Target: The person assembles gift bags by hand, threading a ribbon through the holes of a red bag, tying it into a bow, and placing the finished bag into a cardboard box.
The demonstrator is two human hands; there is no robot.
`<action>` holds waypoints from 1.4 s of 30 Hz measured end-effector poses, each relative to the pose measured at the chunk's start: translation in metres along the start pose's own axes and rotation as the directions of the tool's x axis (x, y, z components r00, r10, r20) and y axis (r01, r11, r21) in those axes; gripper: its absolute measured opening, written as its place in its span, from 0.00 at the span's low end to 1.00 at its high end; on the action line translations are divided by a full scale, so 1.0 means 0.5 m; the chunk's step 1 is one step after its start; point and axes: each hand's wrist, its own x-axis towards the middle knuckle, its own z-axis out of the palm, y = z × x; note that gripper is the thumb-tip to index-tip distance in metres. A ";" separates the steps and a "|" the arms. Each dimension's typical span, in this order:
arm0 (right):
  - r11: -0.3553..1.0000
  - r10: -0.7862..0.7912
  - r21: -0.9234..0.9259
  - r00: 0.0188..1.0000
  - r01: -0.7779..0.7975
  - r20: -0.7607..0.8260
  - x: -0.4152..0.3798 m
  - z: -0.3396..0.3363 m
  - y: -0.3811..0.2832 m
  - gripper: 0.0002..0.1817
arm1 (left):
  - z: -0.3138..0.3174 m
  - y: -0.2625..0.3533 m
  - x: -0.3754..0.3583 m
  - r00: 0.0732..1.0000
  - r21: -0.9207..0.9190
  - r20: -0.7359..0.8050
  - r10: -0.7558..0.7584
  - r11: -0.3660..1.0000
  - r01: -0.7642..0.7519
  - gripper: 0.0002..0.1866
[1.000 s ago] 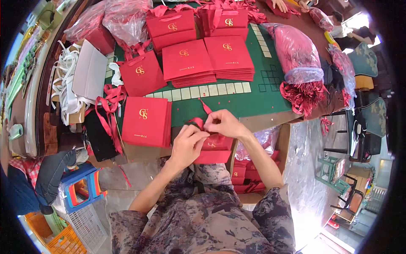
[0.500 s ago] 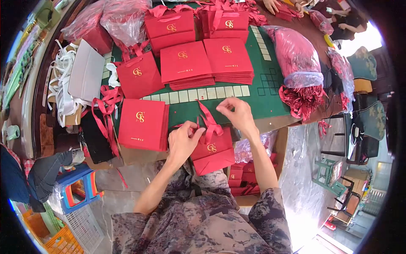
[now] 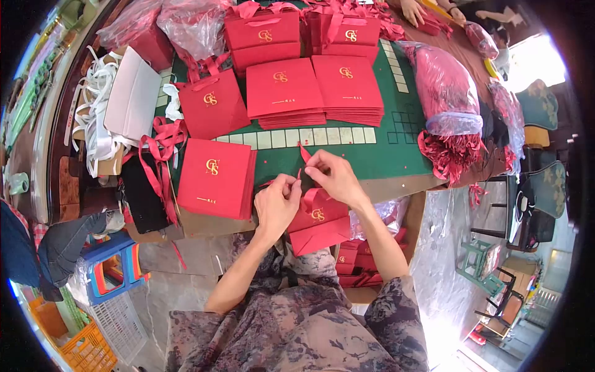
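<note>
Pinching a red ribbon (image 3: 305,156) with both hands: left hand (image 3: 276,204) and right hand (image 3: 333,177) each grasp it above the red paper bag (image 3: 317,222) at the table's near edge. Keep tension even, hold the bag steady. Clear plastic sack (image 3: 447,93) at right holds red ribbon bundles; 2 flat bag stacks (image 3: 313,93) lie beyond.

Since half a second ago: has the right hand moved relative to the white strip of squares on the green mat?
Yes. The right hand was raised beside the white strip of squares; it has dropped back toward the left hand, both pinching red ribbon above the red bag.
</note>
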 end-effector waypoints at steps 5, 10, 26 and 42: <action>0.984 -0.030 0.175 0.999 0.025 0.023 -0.006 0.015 0.038 0.06 | -0.007 0.009 0.002 0.999 -0.061 0.038 -0.015 0.998 0.018 0.07; 0.981 -0.029 0.194 0.998 0.016 0.064 -0.005 0.023 0.029 0.07 | -0.007 0.004 0.003 0.999 -0.058 0.032 0.009 0.998 -0.007 0.08; 0.917 -0.010 0.382 0.967 0.111 -0.256 0.015 -0.016 0.026 0.08 | -0.052 0.005 -0.091 0.968 -0.284 0.249 -0.001 0.956 0.074 0.39; 0.953 -0.300 -0.013 0.929 0.304 -0.216 0.079 0.009 -0.015 0.12 | -0.176 -0.047 -0.103 0.915 -0.560 0.402 0.042 0.801 0.210 0.38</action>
